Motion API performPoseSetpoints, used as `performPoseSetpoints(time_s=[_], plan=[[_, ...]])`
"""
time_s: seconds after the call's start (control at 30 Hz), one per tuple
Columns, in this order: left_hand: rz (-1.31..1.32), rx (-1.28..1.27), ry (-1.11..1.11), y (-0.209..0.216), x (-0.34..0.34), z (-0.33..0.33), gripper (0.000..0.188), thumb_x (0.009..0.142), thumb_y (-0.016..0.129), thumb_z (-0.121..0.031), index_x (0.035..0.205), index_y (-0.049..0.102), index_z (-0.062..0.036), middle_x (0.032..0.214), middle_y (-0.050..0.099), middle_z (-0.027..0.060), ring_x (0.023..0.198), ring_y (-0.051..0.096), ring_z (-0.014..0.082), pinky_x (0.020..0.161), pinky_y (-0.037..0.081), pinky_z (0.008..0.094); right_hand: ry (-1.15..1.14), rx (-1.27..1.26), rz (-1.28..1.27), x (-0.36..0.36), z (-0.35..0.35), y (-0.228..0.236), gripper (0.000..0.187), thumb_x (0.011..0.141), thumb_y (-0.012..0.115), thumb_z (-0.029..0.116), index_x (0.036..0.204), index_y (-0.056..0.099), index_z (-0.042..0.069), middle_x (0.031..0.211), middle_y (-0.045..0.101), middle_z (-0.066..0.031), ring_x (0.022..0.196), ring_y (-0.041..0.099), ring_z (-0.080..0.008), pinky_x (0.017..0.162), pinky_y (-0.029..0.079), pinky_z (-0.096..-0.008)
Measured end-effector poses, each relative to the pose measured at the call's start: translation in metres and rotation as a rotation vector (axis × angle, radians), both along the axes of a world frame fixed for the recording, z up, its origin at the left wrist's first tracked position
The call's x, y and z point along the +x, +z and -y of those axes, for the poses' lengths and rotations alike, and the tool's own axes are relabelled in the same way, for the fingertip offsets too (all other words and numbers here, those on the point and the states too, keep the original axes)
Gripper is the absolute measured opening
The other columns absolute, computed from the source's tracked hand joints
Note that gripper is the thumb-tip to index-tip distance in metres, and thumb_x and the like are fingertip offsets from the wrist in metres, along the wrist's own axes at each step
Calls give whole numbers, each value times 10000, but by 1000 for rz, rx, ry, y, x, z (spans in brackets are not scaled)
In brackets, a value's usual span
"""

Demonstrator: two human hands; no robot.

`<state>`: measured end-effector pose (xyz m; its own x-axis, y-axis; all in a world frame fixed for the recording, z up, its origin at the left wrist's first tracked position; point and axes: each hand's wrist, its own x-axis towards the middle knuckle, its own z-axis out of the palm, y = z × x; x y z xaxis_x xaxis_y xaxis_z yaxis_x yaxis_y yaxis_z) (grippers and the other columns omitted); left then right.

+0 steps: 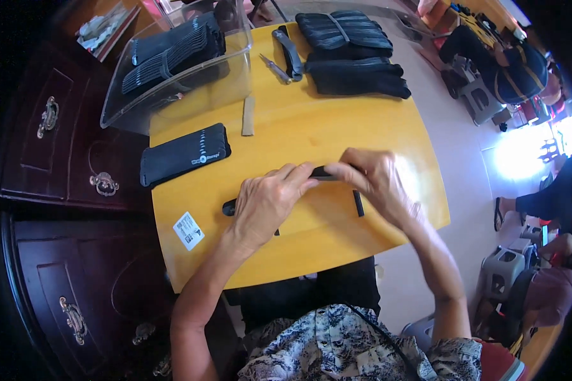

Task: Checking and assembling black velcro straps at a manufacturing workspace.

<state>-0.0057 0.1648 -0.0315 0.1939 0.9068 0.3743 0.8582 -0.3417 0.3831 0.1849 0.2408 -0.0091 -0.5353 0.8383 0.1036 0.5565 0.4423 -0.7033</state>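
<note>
In the middle of the yellow table, I hold a narrow black strip between both hands. My left hand is closed over its left part, and a rounded black end shows past the heel of that hand. With bent fingers and thumb, my right hand grips the strip's other end, which is hidden there. Below my right hand lies a short black bar. A dark tip peeks out beside my left wrist. Left of my left hand rests a flat black pouch with white print.
A clear plastic bin holding black bundles stands at the far left. Folded black bundles, a small pointed tool and a tan strip lie farther back. A white label is at front left. Other people sit at right.
</note>
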Motion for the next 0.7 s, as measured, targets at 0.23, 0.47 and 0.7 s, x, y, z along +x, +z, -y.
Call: performPoseSetpoints(time_s=[0.23, 0.47, 0.7], plan=[[-23, 34, 51, -33, -12, -20, 258, 775, 731, -191, 956, 599, -64, 878, 478, 57, 839, 508, 228, 718, 450, 360, 162, 535, 23, -72, -110, -1, 244, 854, 662, 318, 867, 662, 74, 873, 618, -84, 737, 622, -294, 650, 493, -417], [65, 7, 23, -44, -5, -19, 297, 758, 729, -158, 994, 609, -23, 899, 498, 74, 863, 510, 241, 747, 446, 365, 58, 607, 282, -136, -163, -44, 222, 846, 628, 281, 878, 663, 64, 920, 636, -102, 855, 652, -294, 724, 525, -423], [116, 1, 44, -49, -5, -18, 300, 768, 717, -150, 1015, 604, -23, 902, 515, 75, 857, 513, 241, 738, 446, 364, 22, 671, 387, -161, -178, -70, 207, 802, 592, 245, 827, 648, 48, 884, 661, -141, 828, 660, -340, 713, 531, -453]])
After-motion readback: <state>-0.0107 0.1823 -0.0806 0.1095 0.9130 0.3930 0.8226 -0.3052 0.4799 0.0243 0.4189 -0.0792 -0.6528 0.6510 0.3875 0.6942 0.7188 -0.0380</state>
